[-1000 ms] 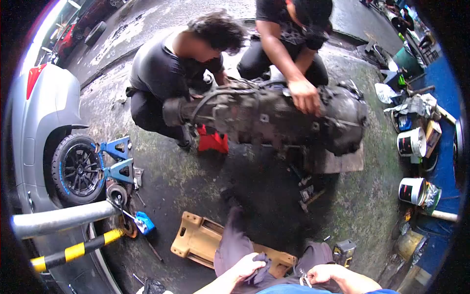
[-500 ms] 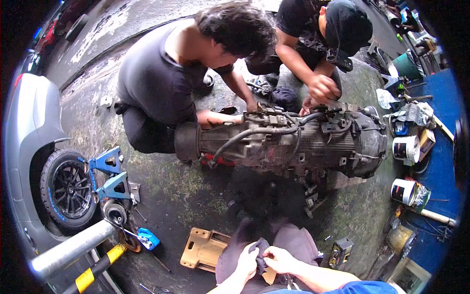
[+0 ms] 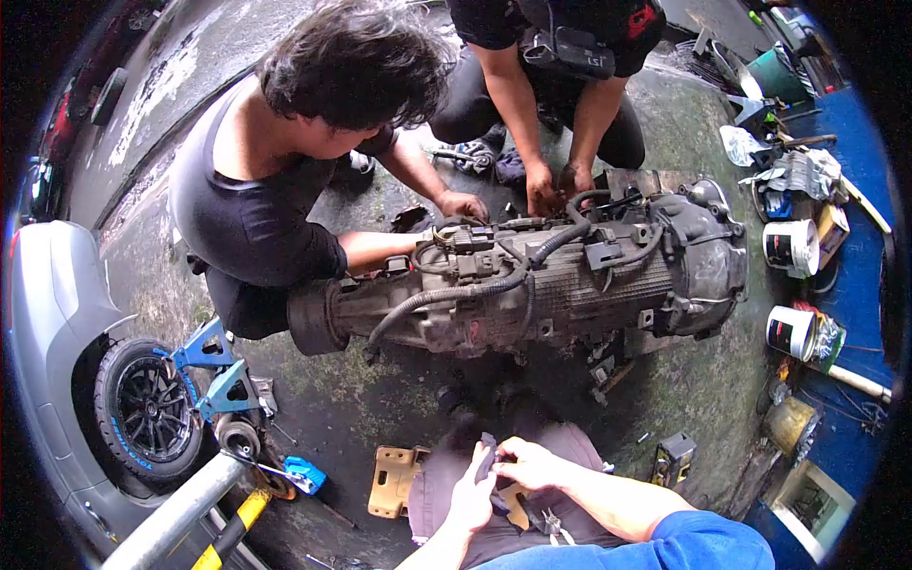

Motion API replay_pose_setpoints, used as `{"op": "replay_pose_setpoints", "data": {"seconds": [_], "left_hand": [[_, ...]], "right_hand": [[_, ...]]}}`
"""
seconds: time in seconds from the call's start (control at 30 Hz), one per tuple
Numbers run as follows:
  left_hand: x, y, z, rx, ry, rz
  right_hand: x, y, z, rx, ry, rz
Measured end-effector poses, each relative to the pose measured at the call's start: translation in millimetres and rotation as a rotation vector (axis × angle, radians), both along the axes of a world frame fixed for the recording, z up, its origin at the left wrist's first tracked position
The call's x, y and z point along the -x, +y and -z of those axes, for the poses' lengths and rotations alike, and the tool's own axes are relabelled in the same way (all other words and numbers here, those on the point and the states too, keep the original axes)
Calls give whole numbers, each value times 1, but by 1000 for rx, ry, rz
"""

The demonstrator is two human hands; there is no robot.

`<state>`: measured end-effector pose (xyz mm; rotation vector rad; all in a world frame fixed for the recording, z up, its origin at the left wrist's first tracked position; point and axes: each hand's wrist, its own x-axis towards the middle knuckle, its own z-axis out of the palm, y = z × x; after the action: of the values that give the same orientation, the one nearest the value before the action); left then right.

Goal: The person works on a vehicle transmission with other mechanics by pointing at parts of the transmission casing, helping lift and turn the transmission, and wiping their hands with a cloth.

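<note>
Fingers of bare L hand (image 3: 469, 498) & R hand (image 3: 532, 468) grip 1 dark soft cloth (image 3: 488, 444) nr 1 pr silvery metal pliers (image 3: 554, 524), w/ 1 long grey metal gearbox (image 3: 570, 294) ahead.

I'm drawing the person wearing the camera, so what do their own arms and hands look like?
The left hand and right hand are bare, with no gloves or watch in sight. The right arm is bare below a short blue sleeve. The left forearm is bare too, but I can't see its sleeve.
</note>
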<state>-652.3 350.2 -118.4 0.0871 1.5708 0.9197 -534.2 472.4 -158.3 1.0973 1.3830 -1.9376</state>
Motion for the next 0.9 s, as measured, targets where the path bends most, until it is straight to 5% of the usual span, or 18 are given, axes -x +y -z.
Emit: {"op": "replay_pose_setpoints", "data": {"seconds": [0.1,0.17,0.23,0.3,0.37,0.5,0.57,0.77,0.9], "left_hand": [[20,-3,-9,12,77,-39],[42,-11,-13,253,120,-157],[68,-26,-9,160,151,-330],[96,-30,-14,161,246,-214],[119,-10,-31,153,386,-24],[145,-36,24,50,404,165],[155,-47,51,-30,718,606],[160,-71,92,53,461,976],[184,-52,72,-10,313,732]], "right_hand": [[7,7,2,350,66,325],[13,9,8,495,-44,552],[21,14,11,548,19,776],[33,24,6,508,20,813],[49,35,-3,455,27,812],[87,52,-30,206,36,663],[105,53,-40,127,61,698],[137,30,-43,93,-57,611],[135,-9,-27,20,-109,461]]}}
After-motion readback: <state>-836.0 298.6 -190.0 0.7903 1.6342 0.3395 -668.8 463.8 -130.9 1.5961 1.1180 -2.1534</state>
